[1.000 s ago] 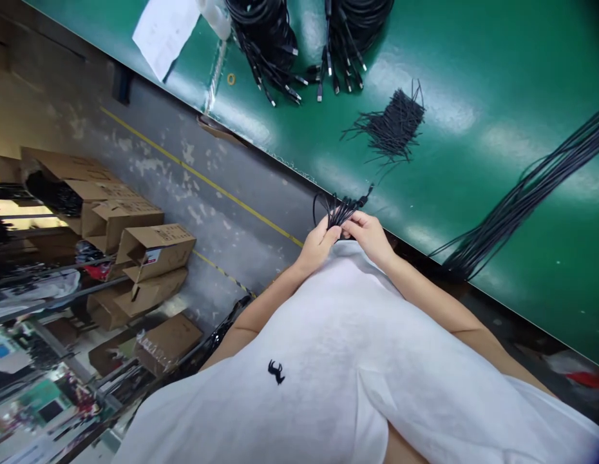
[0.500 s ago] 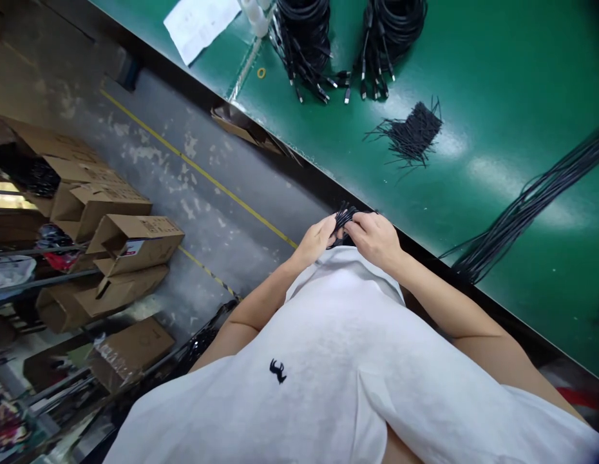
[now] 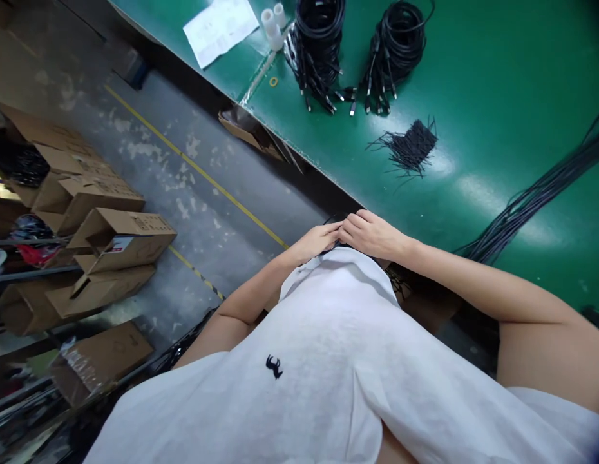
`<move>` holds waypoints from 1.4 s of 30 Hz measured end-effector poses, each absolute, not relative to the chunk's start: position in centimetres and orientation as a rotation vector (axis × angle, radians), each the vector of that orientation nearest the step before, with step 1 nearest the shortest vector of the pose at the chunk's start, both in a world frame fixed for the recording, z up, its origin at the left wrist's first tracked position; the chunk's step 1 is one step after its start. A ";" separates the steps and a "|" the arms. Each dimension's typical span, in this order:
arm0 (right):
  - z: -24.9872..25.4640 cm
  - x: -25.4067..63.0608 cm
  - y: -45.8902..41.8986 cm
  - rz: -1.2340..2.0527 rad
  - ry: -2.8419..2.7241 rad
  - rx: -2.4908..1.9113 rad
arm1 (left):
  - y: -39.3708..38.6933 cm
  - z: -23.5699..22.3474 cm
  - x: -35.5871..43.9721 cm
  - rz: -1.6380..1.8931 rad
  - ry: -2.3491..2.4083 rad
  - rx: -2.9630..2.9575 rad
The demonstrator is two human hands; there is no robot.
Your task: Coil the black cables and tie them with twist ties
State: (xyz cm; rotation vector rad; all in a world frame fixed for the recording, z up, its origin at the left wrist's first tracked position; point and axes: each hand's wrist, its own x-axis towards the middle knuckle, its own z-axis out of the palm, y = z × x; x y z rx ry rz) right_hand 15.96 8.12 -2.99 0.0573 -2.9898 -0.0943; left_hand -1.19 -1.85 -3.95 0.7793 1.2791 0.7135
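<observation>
My left hand (image 3: pixel 319 241) and my right hand (image 3: pixel 370 231) meet close to my white shirt, at the front edge of the green table (image 3: pixel 473 129). Both are closed around a black cable (image 3: pixel 332 245), mostly hidden by my fingers and the shirt. My right hand lies over the fingertips of the left. Beyond them on the tabletop lies a pile of short black ties (image 3: pixel 413 148). Farther back stand two coiled bundles of black cables with metal plugs, the left bundle (image 3: pixel 321 26) and the right bundle (image 3: pixel 399 38).
Long loose black cables (image 3: pixel 531 200) stretch across the table at right. A paper sheet (image 3: pixel 221 31), white plastic rolls (image 3: pixel 271 29) and a yellow ring (image 3: pixel 274 82) lie at the back left. Cardboard boxes (image 3: pixel 140 241) fill a rack left of the aisle.
My right hand has turned and closed over the left fingertips, covering the black cable strands that showed between the hands. Its elbow has swung outward. The view has shifted slightly.
</observation>
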 end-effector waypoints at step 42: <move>-4.3 12.7 10.9 0.350 -3.326 -0.506 | 3.3 -6.4 -3.5 0.472 1.722 1.896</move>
